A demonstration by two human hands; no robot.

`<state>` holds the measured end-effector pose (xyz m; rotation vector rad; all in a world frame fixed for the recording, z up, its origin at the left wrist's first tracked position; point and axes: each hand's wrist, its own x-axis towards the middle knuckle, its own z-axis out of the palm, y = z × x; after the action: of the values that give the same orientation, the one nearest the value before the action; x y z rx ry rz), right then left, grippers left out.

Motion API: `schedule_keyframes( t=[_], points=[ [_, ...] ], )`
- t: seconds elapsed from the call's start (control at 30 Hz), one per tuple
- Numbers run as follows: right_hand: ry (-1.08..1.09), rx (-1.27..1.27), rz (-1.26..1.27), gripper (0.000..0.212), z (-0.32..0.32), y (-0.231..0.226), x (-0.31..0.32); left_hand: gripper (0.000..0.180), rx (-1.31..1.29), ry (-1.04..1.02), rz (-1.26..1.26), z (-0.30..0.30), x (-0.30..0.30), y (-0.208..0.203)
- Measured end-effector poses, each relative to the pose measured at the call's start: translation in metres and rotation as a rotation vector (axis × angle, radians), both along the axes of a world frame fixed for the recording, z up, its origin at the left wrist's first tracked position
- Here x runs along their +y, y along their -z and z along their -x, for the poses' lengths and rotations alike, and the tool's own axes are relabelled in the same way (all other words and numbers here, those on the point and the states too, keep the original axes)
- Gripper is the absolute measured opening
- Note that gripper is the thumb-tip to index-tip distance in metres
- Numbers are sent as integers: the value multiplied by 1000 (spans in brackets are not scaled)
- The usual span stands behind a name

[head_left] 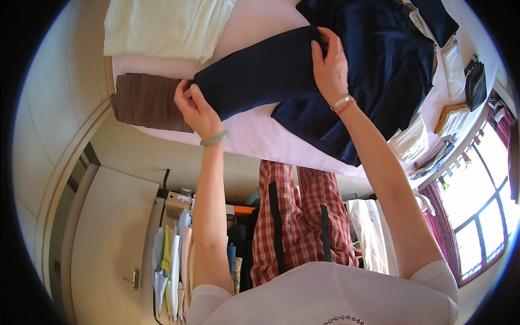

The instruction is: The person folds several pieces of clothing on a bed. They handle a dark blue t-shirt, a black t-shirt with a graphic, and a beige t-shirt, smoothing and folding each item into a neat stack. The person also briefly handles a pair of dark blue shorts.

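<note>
Navy garment (260, 70), left hand (200, 114), right hand (330, 70) pinching its edges; arms (210, 206) outstretched

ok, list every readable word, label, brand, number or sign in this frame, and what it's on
None legible.
Pale label on the cardboard box: too small and blurred to read.
Held navy cloth: no text visible.

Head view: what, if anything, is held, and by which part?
Long dark navy cloth: the left hand grips its left end, the right hand its upper right edge.
</note>
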<state>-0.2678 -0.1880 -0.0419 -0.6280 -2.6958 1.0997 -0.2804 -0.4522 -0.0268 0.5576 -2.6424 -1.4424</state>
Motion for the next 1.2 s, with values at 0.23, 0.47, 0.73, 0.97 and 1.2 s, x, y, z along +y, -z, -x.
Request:
schedule_keyframes(
  t=[0.23, 0.47, 0.73, 0.97, 1.2],
  points=[
    [-561, 34, -243, 59, 0, -62, -19, 40, 176, 780, 540, -4, 57, -50],
    [-625, -89, -388, 64, 6, 15, -20, 60, -13, 862, 775, -11, 40, 22],
    [-627, -5, -298, 59, 8, 17, -12, 62, -1, 893, 730, -8, 31, 23],
    [-169, -109, -52, 63, -28, -15, 2, 67, 21, 291, 135, -42, 16, 0],
    [93, -164, 264, 78, -15, -4, -21, 79, -578, -163, -480, 1, 1, 6]
  ],
)
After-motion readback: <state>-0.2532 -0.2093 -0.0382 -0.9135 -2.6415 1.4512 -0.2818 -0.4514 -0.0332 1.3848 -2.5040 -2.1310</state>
